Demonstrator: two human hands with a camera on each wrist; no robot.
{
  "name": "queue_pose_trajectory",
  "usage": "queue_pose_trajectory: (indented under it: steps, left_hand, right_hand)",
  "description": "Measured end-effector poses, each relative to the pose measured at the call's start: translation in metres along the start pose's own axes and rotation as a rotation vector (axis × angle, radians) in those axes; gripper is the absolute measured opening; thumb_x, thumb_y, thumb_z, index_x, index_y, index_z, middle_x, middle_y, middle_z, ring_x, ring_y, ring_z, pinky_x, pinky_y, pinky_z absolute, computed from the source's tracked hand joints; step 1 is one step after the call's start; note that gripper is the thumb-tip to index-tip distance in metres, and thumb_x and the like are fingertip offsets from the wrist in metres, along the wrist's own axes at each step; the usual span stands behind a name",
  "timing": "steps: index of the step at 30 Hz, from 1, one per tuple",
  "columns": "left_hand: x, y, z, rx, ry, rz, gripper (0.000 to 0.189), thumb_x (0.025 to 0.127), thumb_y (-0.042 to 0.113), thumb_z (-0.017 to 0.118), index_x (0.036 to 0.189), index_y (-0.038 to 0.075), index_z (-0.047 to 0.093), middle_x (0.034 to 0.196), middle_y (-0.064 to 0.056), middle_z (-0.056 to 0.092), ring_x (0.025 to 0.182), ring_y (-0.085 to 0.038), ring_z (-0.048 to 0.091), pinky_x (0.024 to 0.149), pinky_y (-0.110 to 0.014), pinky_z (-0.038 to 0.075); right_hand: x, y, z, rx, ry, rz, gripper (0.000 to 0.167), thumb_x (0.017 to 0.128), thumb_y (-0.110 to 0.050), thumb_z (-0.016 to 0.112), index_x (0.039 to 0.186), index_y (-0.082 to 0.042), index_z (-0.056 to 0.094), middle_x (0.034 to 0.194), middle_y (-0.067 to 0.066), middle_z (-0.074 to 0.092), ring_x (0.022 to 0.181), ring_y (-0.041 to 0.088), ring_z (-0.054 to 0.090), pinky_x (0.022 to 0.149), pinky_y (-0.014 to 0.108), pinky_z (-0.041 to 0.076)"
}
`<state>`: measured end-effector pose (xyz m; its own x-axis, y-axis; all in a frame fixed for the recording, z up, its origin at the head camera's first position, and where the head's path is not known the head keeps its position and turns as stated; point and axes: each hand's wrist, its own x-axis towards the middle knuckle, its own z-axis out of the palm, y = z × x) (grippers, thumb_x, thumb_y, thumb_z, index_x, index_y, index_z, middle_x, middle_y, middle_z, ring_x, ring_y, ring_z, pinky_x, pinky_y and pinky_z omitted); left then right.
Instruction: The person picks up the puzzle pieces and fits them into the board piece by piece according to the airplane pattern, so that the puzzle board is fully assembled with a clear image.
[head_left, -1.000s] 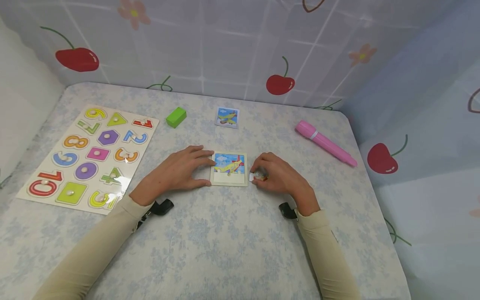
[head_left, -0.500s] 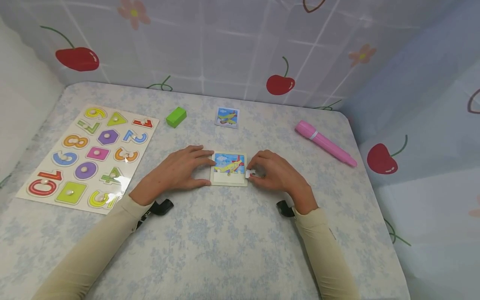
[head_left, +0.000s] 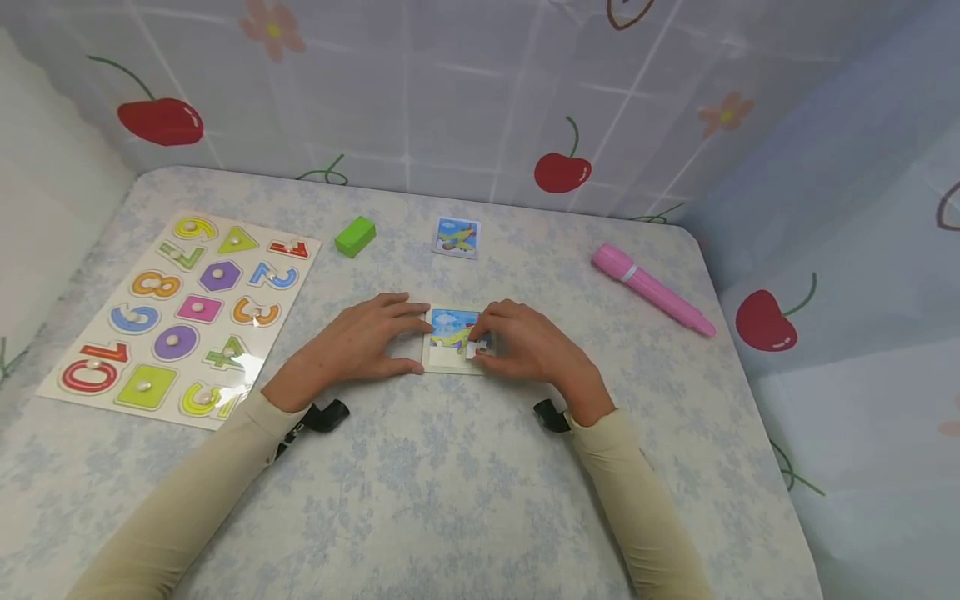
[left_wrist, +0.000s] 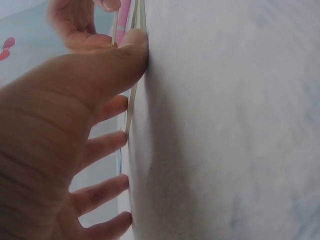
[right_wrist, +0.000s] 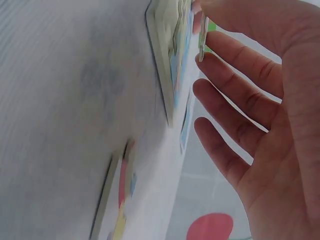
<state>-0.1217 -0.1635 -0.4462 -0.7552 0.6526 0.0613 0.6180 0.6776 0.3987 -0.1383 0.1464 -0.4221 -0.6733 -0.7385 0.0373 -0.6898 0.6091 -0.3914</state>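
Observation:
The small picture puzzle tray (head_left: 447,364) lies flat in the middle of the table, with part of an aeroplane picture in it and a pale bare strip along its near side. My left hand (head_left: 358,340) rests at its left edge, fingers fairly straight, thumb at the near corner. Between the thumb and fingers of my right hand (head_left: 534,343) is a thin jigsaw piece (right_wrist: 203,37), held over the tray's right part. Its picture is mostly hidden by the fingers. The right wrist view also shows a flat coloured piece (right_wrist: 122,185) on the table, which the head view hides.
An aeroplane picture card (head_left: 457,238) lies behind the tray, with a green block (head_left: 356,237) to its left. At the left is a number and shape board (head_left: 198,333) with knobbed pieces. A pink marker-shaped stick (head_left: 652,289) lies at the right. A curtain (head_left: 465,100) hangs along the back.
My right hand has moved left with the jigsaw piece, from beside the tray to over its right part. The left hand has stayed at the tray's edge.

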Motion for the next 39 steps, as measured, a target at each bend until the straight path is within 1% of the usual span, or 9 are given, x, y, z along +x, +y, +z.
queue_pose_trajectory:
  steps: [9,16,18,21,28,39]
  left_hand:
    - [0.001,0.000,0.002,0.001,-0.002,0.009,0.064,0.091,0.056,0.083,0.143,0.020,0.071,0.163,-0.004,0.054,0.155,-0.038,0.041,0.116,-0.059,0.047]
    - [0.002,-0.001,0.002,0.000,0.007,0.020,0.063,0.091,0.055,0.083,0.142,0.020,0.071,0.163,-0.005,0.054,0.154,-0.038,0.042,0.115,-0.059,0.047]
    - [0.001,-0.002,0.002,-0.003,0.012,0.022,0.063,0.091,0.055,0.084,0.142,0.020,0.072,0.162,-0.005,0.054,0.154,-0.038,0.042,0.115,-0.059,0.047]
    - [0.001,-0.002,0.002,-0.008,0.016,0.023,0.062,0.092,0.055,0.084,0.142,0.020,0.072,0.163,-0.005,0.054,0.154,-0.038,0.042,0.115,-0.059,0.047]
    - [0.001,-0.003,0.003,-0.012,0.018,0.028,0.062,0.092,0.055,0.084,0.142,0.020,0.072,0.163,-0.005,0.054,0.154,-0.038,0.042,0.115,-0.058,0.048]
    - [0.000,-0.003,0.002,-0.003,0.024,0.037,0.061,0.092,0.054,0.084,0.141,0.020,0.072,0.162,-0.005,0.055,0.153,-0.039,0.044,0.112,-0.058,0.050]
  right_hand:
    - [0.011,-0.011,0.008,-0.008,-0.012,-0.047,0.022,0.095,-0.026,0.085,0.112,-0.014,0.081,0.114,-0.001,0.071,0.108,0.017,0.065,0.096,0.036,0.055]
    - [0.017,-0.016,0.013,-0.035,-0.008,-0.096,0.022,0.095,-0.027,0.085,0.112,-0.013,0.080,0.111,-0.002,0.071,0.101,0.016,0.063,0.091,0.035,0.054]
    - [0.020,-0.016,0.015,-0.047,-0.010,-0.109,0.022,0.095,-0.027,0.085,0.112,-0.013,0.080,0.111,-0.001,0.071,0.100,0.016,0.063,0.092,0.035,0.054]
    - [0.023,-0.017,0.018,-0.060,-0.012,-0.116,0.022,0.095,-0.028,0.085,0.112,-0.014,0.080,0.112,-0.001,0.071,0.102,0.017,0.064,0.093,0.036,0.055]
    - [0.028,-0.022,0.020,-0.070,-0.027,-0.099,0.023,0.096,-0.029,0.083,0.114,-0.015,0.080,0.115,-0.002,0.070,0.110,0.020,0.064,0.098,0.037,0.054]
    - [0.033,-0.025,0.025,-0.094,-0.022,-0.115,0.025,0.095,-0.032,0.084,0.115,-0.017,0.080,0.120,-0.002,0.070,0.118,0.021,0.063,0.103,0.039,0.053]
